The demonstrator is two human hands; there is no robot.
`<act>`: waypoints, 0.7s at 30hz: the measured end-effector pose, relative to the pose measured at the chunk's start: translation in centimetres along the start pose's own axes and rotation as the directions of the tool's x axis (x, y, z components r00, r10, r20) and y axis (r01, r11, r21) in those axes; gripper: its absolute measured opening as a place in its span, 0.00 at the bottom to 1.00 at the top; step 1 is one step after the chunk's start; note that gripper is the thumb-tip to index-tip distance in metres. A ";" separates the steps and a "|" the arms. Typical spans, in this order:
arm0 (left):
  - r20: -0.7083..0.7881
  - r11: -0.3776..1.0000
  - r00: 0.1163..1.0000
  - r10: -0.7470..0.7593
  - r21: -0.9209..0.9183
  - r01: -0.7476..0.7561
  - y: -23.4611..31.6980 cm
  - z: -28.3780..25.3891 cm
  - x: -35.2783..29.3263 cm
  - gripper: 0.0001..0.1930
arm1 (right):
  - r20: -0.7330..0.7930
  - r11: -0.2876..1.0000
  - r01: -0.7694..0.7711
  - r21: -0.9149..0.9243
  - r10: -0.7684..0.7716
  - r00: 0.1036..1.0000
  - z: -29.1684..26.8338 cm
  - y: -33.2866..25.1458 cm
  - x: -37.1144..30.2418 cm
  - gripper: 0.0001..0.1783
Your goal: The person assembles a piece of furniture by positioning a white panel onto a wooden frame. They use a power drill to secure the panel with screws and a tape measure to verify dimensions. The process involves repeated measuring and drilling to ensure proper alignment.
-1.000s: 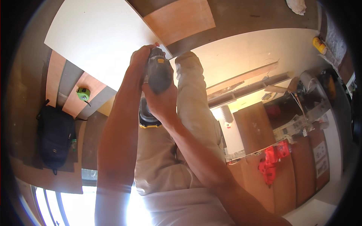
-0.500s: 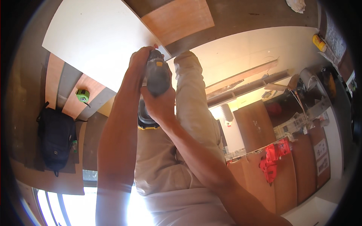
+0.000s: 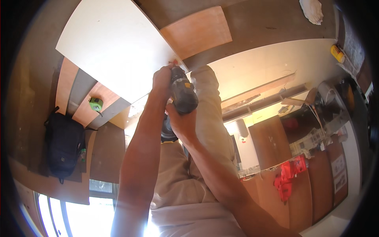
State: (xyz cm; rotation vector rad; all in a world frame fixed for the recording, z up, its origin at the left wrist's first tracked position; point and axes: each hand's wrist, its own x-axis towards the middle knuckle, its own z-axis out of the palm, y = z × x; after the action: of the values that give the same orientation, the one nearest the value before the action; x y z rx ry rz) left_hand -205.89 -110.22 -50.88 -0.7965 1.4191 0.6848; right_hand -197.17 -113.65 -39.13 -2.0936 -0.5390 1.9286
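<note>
A dark cordless drill (image 3: 184, 98) with a yellow patch points away from me, its chuck at the corner of a white panel (image 3: 114, 45). Wrapped round the drill's handle is my right hand (image 3: 182, 123). My left hand (image 3: 162, 79) is closed beside the chuck, against the panel's near right corner; its fingertips are hidden, so what they pinch cannot be made out. Just past the chuck, a small red piece (image 3: 173, 62) shows on the panel. The drill's base, with a yellow edge, hangs below my right hand.
At left, a green tape measure (image 3: 95, 104) lies on a wood strip, with a dark backpack (image 3: 65, 144) nearer me. A brown board (image 3: 197, 33) lies beyond the panel. My bent leg is right of the drill. Red bags (image 3: 286, 177) and a yellow bottle (image 3: 337, 53) are further right.
The whole view has shifted, so panel, drill and hands appear further right and lower. My right hand still grips the drill and my left stays by the chuck.
</note>
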 end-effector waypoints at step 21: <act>0.058 0.994 0.998 0.033 0.098 -0.039 0.6 -0.8 1.3 0.14 | -0.006 0.998 0.057 -0.003 -0.057 0.998 0.8 -0.3 0.9 0.31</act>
State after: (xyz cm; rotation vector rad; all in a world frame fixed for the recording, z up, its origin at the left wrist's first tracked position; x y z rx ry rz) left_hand -206.75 -110.56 -52.19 -0.6702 1.4078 0.6546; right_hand -197.92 -113.07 -39.90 -2.0620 -0.5930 1.8912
